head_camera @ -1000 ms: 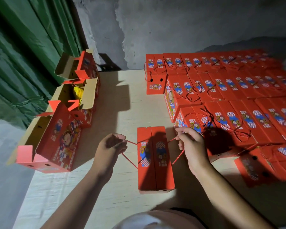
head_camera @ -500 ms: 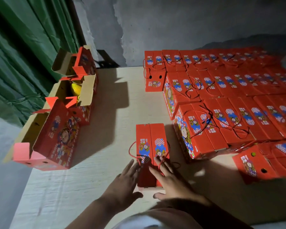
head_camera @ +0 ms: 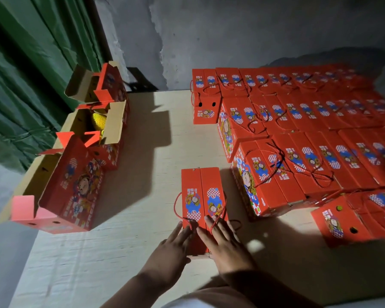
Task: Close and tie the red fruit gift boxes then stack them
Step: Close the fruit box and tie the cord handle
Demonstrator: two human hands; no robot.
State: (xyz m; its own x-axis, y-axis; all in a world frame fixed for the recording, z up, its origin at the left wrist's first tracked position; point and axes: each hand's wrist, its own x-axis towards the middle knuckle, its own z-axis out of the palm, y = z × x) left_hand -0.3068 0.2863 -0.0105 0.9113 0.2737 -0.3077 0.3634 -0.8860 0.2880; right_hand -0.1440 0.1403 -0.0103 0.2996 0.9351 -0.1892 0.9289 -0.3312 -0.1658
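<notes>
Closed red gift box [head_camera: 201, 203] sits near the table's [head_camera: 142, 196] near edge, roughly mid-width, top flaps shut, long axis running away from the person. Red cord [head_camera: 178, 204] loops off its left side and crosses the top near the hands. Left hand [head_camera: 169, 252] lies flat at the box's near-left corner, fingers straight and spread, tips on the lid. Right hand [head_camera: 225, 243] is flat on the near-right part of the lid, fingers straight and apart, cord running under them — neither hand grips anything.

Right of the box: a narrow gap, then the stacked closed boxes [head_camera: 298, 134] filling the table's right side back to the wall [head_camera: 231, 36]. Left edge: three open boxes [head_camera: 76, 181] in a row, the middle one holding a yellow fruit [head_camera: 99, 121]. Between the rows — a bare strip of tabletop up to the far edge. Green curtain [head_camera: 31, 63] hangs beyond the left edge.
</notes>
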